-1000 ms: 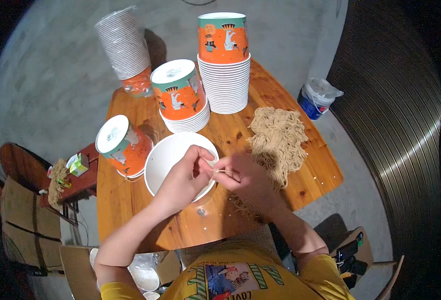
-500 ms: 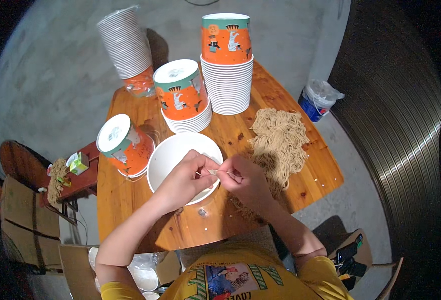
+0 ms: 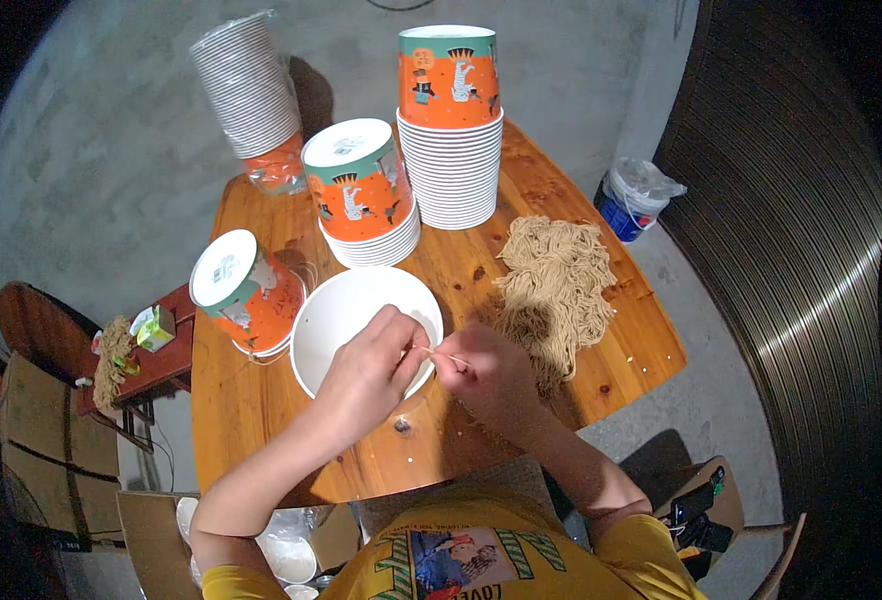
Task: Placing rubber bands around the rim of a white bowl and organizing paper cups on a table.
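A grey wall (image 3: 561, 60) spans the back, a dark ribbed shutter (image 3: 791, 250) fills the right flank, and here in the middle is the wooden table (image 3: 231, 400), glossy under the light. Tallest on it stands a stack of upturned paper buckets (image 3: 449, 165), white rims piled below one orange-and-green side. Off to the back left, a stack in clear plastic (image 3: 246, 90) leans in view; nearer the centre, a shorter upturned stack (image 3: 361, 200) shows the same colours. Just in front of that sits the open white tub (image 3: 326, 315), mouth up, and over to its right sprawls a heap of tan cord (image 3: 566, 270), partly in shadow. One more upturned bucket (image 3: 261, 305) stands left of the tub, thin loops beside it.

Now the hands, close together at the tub's right side! The left hand (image 3: 373, 355) curls over the opening, thumb and forefinger pinched; the right hand (image 3: 486, 370) faces it, fingers bent and tips pressed together. And between them, smallest of all, a pale strand (image 3: 451, 357): both sets of fingertips grip it, and a short length lies across the right fingers. Its finer detail is too small to make out.
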{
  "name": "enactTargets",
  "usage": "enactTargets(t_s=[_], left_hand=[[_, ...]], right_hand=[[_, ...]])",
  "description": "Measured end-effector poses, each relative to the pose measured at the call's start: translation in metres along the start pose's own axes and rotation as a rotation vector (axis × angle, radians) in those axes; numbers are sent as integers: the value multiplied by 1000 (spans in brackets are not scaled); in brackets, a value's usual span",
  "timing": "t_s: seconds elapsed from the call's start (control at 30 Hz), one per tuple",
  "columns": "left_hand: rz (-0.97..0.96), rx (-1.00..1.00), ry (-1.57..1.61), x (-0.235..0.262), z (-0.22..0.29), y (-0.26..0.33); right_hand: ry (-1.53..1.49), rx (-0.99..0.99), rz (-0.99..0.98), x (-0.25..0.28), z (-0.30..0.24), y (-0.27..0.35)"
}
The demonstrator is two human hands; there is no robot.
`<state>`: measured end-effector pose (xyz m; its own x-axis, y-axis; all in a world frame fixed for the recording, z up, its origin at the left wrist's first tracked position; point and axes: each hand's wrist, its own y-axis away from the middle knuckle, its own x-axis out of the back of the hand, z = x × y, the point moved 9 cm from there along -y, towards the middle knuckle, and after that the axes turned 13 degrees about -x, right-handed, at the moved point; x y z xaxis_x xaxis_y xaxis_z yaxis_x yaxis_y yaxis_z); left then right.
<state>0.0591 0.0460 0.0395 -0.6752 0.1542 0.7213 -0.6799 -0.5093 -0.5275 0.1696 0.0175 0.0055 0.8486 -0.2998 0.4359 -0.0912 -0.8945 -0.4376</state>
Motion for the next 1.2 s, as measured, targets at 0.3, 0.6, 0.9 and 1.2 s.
enactTargets(t_s=[0.3,0.6,0.9,1.2], left_hand=[[22,240,178,-5,-19,7],[58,358,456,-19,-39,15],[73,349,593,-20,-34,10],[40,365,620,-23,-32,9]], right_hand=[[-1,105,77,4,-8,3],[58,120,83,4,-8,4],[-89,3,53,2,0,2],[-262,-281,67,2,26,-3]])
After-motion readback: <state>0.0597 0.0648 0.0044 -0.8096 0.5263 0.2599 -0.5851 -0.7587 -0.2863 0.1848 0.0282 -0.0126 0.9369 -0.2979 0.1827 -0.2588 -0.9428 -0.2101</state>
